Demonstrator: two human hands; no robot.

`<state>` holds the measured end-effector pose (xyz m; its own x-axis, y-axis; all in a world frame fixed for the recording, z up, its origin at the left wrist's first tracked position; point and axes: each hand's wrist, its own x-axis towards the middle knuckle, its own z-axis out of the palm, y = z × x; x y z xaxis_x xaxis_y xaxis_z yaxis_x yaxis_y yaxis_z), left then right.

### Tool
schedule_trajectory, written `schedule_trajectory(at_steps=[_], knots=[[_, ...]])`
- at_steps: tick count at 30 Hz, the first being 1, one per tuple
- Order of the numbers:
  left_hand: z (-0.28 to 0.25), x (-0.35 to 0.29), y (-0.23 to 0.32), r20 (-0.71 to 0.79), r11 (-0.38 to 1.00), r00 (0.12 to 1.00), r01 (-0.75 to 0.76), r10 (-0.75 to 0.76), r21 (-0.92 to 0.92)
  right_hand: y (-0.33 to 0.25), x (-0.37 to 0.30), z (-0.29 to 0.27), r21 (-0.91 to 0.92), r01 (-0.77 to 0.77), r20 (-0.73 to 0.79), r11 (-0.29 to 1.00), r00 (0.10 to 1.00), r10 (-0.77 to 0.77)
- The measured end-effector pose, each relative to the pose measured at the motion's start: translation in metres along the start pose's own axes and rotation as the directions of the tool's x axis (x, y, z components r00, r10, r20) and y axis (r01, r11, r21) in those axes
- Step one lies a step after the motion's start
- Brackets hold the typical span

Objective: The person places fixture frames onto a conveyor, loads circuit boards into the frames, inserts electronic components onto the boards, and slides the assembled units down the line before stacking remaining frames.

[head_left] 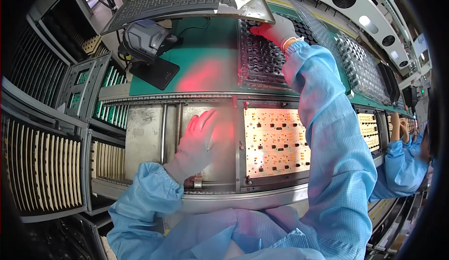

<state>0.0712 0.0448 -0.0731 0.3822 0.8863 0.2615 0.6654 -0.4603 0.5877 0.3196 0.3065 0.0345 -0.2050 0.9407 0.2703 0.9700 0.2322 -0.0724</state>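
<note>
My left hand (199,140), in a pale glove, hovers over the metal bed of the conveyor (145,133), its fingers somewhat apart and nothing seen in them. Red light falls across its fingers. Reaching far forward, my right hand (277,32), gloved too, is at the far part of a clear plastic tray (239,66) filled with small black round parts. Its fingers are drawn together; what they hold, if anything, is hidden. Beneath my right forearm lies a cream circuit board panel (276,140) with orange and black components, set in a dark frame on the conveyor.
A grey handheld scanner (144,39) stands on the green mat beside a black pad (156,73). Above them is a shelf with a keyboard (177,0). Racks of boards (44,162) line the left. More clear trays (362,68) lie right, where a co-worker's arm (402,166) shows.
</note>
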Motion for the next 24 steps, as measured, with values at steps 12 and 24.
schedule_trajectory(at_steps=[12,24], knots=[[-0.004,0.0,-0.002,-0.032,0.973,0.986,-0.154,0.162,0.172,0.007,0.008,0.011,0.02,0.078,-0.039,0.997,0.996,-0.077],[0.0,0.002,-0.008,-0.048,0.997,0.996,-0.075,0.075,-0.007,0.003,0.002,0.017,0.053,-0.016,-0.103,0.998,0.994,0.021]])
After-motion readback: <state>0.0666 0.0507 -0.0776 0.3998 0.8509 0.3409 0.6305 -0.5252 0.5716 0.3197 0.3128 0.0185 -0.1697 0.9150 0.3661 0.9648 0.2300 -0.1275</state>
